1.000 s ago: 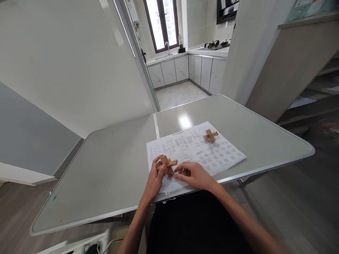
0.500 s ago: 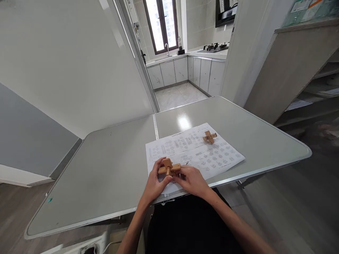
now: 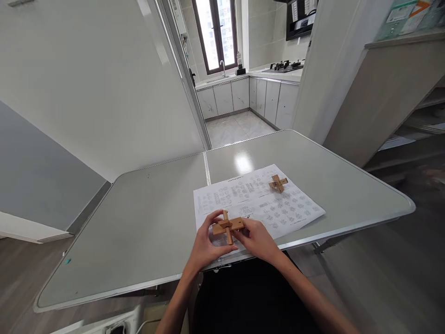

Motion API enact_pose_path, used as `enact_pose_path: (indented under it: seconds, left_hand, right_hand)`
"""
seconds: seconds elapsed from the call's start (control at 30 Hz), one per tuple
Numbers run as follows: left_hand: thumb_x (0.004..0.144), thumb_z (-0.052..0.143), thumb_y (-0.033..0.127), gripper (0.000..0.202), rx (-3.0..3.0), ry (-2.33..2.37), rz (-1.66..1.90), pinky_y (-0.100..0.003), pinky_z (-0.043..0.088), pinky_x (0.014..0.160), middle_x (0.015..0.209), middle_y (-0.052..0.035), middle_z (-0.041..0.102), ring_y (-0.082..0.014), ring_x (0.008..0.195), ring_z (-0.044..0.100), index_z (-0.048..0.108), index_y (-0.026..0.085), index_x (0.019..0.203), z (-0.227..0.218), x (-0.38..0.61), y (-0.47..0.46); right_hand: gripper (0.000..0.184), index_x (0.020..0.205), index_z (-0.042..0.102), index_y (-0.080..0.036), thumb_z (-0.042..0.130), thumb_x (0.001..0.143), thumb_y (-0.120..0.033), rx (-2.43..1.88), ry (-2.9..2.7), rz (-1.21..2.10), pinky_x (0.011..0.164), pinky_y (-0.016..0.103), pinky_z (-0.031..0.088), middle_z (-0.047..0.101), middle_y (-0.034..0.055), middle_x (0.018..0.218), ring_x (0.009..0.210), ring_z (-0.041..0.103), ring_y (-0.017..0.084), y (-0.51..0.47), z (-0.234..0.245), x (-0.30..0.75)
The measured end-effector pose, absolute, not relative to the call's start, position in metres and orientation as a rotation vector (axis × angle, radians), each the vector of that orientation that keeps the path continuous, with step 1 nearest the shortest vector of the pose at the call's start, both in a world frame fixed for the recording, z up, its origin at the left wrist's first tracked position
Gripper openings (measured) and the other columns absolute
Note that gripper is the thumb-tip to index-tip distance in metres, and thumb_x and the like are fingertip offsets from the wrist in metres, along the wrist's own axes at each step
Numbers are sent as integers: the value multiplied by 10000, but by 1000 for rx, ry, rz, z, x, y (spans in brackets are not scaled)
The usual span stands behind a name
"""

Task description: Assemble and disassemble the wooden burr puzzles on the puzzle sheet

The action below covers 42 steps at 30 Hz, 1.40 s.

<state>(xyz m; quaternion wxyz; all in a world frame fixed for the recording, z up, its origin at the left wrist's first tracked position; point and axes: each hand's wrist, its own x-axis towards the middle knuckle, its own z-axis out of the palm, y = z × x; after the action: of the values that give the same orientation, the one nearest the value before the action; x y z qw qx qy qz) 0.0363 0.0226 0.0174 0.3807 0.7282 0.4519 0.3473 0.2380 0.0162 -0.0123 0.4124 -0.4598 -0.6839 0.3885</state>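
Both hands hold a wooden interlocking burr puzzle [image 3: 227, 224], a cross of light-brown bars with a round rod through its middle. My left hand [image 3: 203, 246] curves around its left side, forefinger near the top and thumb below by the rod's lower end. Whether that thumb touches the rod I cannot tell. My right hand [image 3: 259, 237] pinches the right end of the flat bar between thumb and fingers. Under the hands lies a white sheet [image 3: 257, 207] printed with small diagrams. A second wooden burr puzzle [image 3: 278, 183], with dark numerals, rests on its far right part.
The grey folding table [image 3: 156, 213] has a metal rim and a seam across its middle. A small teal bit [image 3: 67, 261] lies near its left edge. Beyond stand white kitchen cabinets [image 3: 222, 98] and a gas hob [image 3: 287, 66]. Shelving [image 3: 396, 93] rises at the right.
The held puzzle has been turned, so its rod now points up and down between my hands. My left fingers and thumb have spread wider apart. The view has shifted slightly.
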Motion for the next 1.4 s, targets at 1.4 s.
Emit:
enact_pose_path:
  seconds: [1.4]
  left_hand:
    - [718, 894, 394, 879, 1830, 1138, 860, -510, 447, 1137, 1486, -92, 548, -328, 1302, 573, 460, 323, 1479, 22, 34, 21]
  right_hand:
    - [134, 931, 629, -231, 541, 1032, -221, -1083, -1648, 804, 718, 304, 510, 672, 15, 882, 802, 655, 197, 13, -14, 232]
